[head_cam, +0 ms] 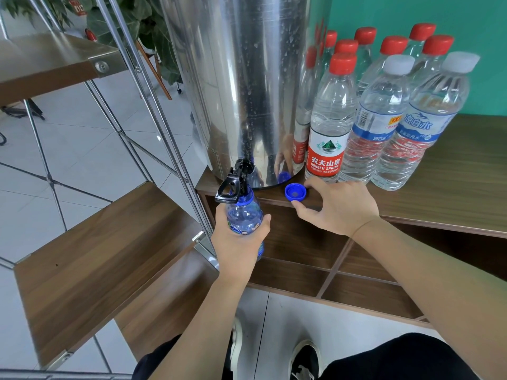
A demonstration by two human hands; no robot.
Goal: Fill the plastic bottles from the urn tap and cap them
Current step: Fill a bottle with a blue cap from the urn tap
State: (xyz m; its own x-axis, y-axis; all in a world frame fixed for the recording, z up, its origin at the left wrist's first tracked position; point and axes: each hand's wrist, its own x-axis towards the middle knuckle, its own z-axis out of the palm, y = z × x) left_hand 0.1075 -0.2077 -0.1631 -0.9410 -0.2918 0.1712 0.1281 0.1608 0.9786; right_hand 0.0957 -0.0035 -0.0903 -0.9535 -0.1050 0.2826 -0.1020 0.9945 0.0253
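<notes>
A tall steel urn [241, 78] stands on a wooden counter [452, 187], its black tap [236, 182] hanging over the front edge. My left hand [238, 239] grips a blue plastic bottle [244, 212] upright, its open neck right under the tap. A blue cap [295, 192] lies upside down on the counter by the urn's base. My right hand [337, 209] hovers beside the cap with thumb and forefinger spread on either side of it, holding nothing.
Several capped clear bottles [326, 127] with red or white caps stand on the counter right of the urn. Metal-framed wooden shelves [109, 242] stand to the left. Open cubbyholes [356, 270] lie below the counter. My shoes [301, 360] are on the tiled floor.
</notes>
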